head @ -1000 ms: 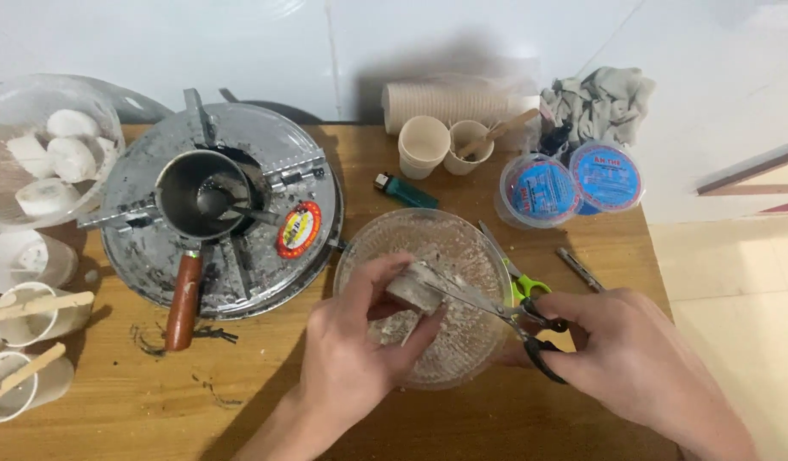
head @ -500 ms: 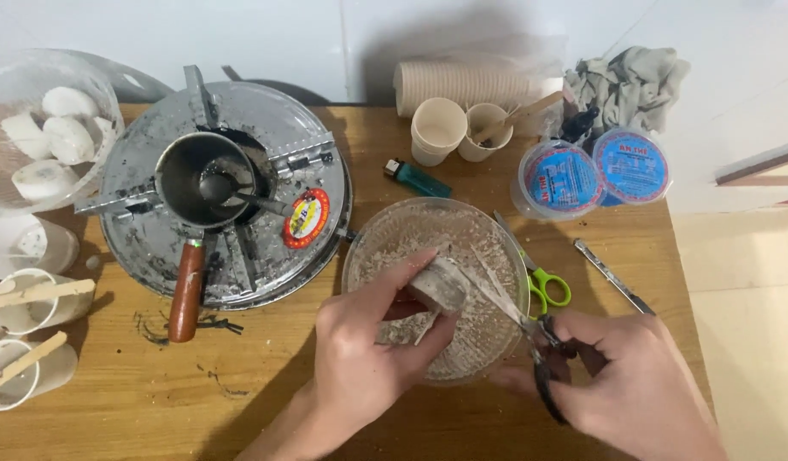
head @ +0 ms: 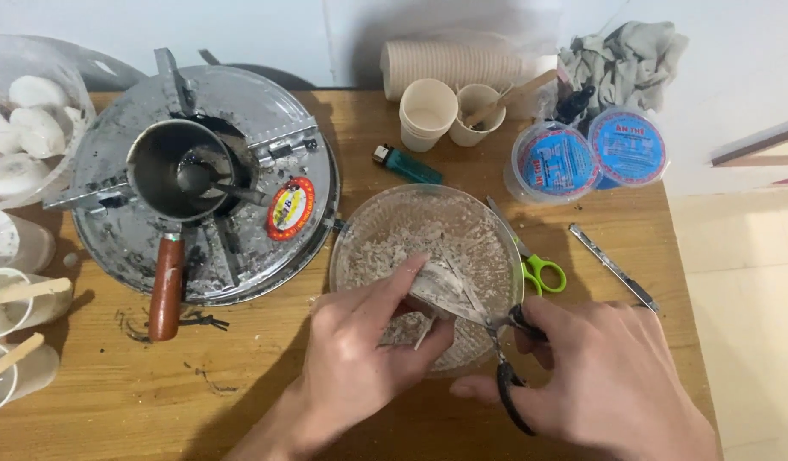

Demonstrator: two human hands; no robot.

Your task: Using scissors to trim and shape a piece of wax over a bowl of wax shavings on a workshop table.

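Wooden table (head: 266, 401): left hand (head: 360, 358) pinches a pale wax chunk (head: 441, 286) over the glass bowl (head: 347, 248); right hand (head: 612, 384) grips black scissors (head: 496, 341), blades risking those fingertips.

A metal stove (head: 240, 111), teal lighter (head: 407, 164) and paper cups (head: 428, 113) sit on the wooden table (head: 240, 376).

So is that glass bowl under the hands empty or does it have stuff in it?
Not empty. The glass bowl holds a layer of pale grey flakes across its bottom.

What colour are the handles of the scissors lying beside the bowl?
Bright green handles, seen in the head view.
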